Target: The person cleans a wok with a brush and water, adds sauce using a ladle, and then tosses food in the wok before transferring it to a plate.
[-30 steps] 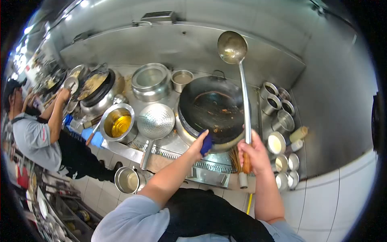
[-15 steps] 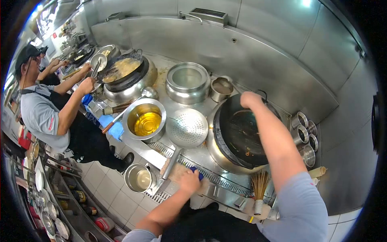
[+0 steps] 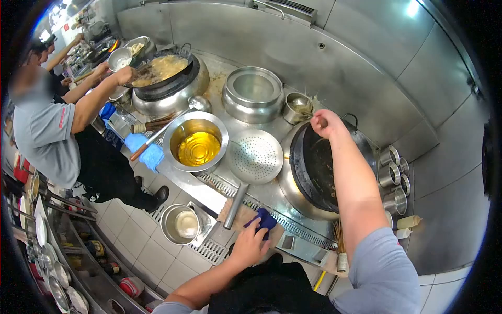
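With our left hand [image 3: 250,248]'s grip apart on the blue cloth [image 3: 265,220] near the tabletop [image 3: 215,86]'s front edge, an outward push could drop it; our right hand [image 3: 326,124] curls above the wok [image 3: 318,162], its hold unclear.

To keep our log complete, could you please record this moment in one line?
Left hand: at dark blue cloth | right hand: near small round steel pot, above black wok | beside wok: perforated steel strainer
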`<action>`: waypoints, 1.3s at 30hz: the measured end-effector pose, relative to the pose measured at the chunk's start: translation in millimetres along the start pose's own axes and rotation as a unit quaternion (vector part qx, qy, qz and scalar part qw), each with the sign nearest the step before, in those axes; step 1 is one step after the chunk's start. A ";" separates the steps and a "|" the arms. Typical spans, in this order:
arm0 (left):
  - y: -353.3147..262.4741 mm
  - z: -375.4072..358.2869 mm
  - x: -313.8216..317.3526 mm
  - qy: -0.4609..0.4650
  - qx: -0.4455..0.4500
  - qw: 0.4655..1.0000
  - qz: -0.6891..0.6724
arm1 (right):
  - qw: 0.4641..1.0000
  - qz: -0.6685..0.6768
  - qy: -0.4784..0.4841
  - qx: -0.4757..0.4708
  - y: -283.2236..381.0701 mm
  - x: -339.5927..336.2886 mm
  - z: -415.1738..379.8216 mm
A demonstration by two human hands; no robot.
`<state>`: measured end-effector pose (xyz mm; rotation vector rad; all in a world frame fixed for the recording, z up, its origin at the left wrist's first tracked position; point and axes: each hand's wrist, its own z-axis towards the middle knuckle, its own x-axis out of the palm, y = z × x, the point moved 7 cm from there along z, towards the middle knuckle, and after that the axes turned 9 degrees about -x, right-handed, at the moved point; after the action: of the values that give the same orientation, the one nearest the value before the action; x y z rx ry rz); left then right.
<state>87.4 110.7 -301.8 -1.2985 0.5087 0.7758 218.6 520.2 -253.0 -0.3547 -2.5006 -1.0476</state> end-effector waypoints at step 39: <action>102.3 15.2 11.9 0.111 -0.418 0.849 -0.302 | 0.936 -0.280 0.075 -0.198 -64.8 99.9 13.0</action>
<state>16.9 136.2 -374.2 -2.2324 -0.1243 0.2876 102.1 492.8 -255.8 0.3507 -2.2845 -1.7309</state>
